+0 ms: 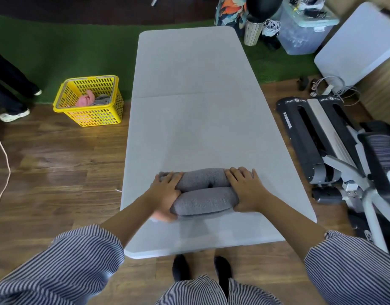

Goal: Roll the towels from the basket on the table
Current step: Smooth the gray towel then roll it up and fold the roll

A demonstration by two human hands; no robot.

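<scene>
Hands (165,190) (244,190) press down on both ends of a grey towel (202,190) lying doubled into two rolls near the tabletop's (189,84) front edge, fingers curled over it; uneven pressure could let the roll loosen or skew.

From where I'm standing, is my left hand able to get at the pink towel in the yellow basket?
Probably not. The left hand is holding the grey towel, and the yellow basket with the pink towel sits on the floor, well off past the table's left side.
</scene>
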